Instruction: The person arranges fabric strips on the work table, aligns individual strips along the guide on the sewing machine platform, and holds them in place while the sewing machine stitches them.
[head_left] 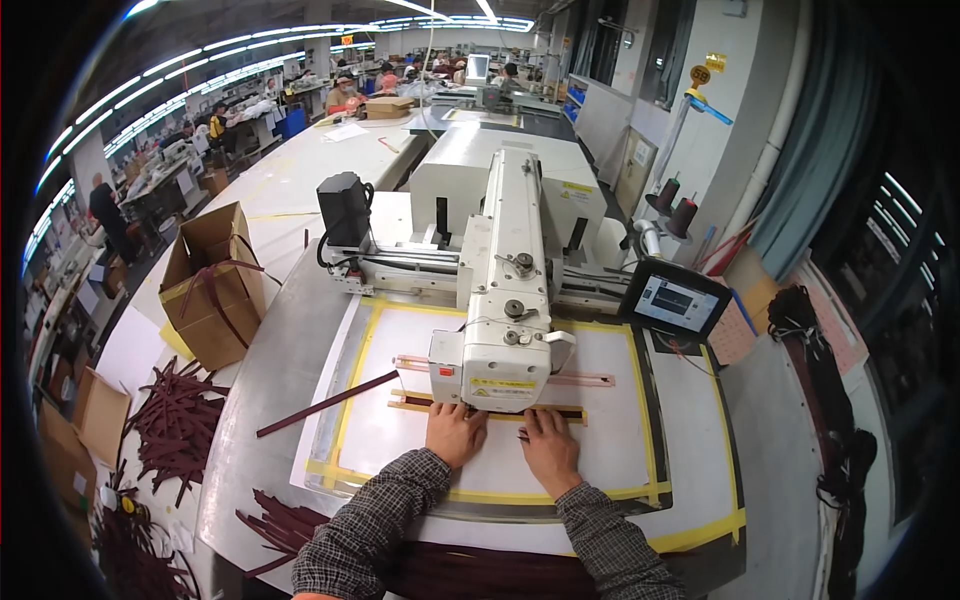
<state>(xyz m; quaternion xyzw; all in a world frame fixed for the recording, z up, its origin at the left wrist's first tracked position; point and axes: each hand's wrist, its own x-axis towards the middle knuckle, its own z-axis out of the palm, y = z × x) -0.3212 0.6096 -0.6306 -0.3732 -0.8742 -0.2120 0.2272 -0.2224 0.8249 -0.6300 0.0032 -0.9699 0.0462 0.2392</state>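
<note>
Head view. Landmark: machine head (505, 335), hiding its own needle. Nearer side, two hands: left hand (457, 435), right hand (549, 452), fingertips at one dark strip (570, 413), part-hidden just below machine head. Grip of either: cannot tell. Small dark item (523, 434) by right thumb, unclear. Left of machine head: one loose maroon strip (328, 403), one heap (175, 422), uncountable. Right: one screen (675, 300), two thread spools (682, 217).
</note>
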